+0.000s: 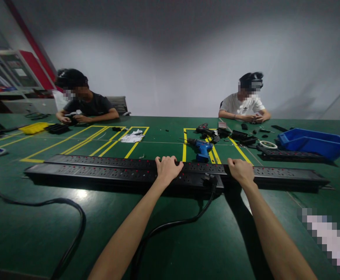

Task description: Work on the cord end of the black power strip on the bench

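While the green table (105, 212) spreads out under everything, the long black back strip (205, 168) lies across it in front of you. The front strip (123, 172) lies just beside the back strip, on your side. Past the back strip's right end sits a blue bin (312, 142). A blue drill (203, 147) lies just past its middle. Your right hand (241, 171) is clamped on the back strip. Your left hand (169, 170) bends over it too, but I can't tell if it squeezes.
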`<state>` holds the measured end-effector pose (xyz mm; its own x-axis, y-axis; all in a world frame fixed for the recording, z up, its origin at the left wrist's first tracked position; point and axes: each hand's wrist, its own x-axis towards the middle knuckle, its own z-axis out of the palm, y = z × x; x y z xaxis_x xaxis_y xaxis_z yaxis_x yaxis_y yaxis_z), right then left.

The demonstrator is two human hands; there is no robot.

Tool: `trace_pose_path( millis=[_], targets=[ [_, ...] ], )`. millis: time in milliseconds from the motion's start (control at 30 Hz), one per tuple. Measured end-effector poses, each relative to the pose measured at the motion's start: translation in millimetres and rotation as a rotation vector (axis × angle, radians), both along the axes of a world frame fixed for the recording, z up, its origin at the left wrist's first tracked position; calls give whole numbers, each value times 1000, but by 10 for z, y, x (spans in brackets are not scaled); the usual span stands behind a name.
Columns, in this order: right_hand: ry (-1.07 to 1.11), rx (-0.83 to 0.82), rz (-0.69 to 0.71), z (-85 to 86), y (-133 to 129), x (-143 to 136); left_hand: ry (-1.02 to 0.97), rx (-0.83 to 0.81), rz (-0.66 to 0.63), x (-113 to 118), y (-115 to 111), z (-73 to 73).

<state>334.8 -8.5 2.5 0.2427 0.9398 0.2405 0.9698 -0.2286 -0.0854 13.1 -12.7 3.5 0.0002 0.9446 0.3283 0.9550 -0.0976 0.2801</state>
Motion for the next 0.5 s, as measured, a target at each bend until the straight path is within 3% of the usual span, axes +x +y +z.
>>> trace_pose_path(
  millis=[233,500],
  targets=[
    [4,-5,20,18,-1,-181,52,20,75,-4,-19,-31],
    [12,-13,26,32,-11,-222,70,55,76,-1,-62,-32]
  ],
)
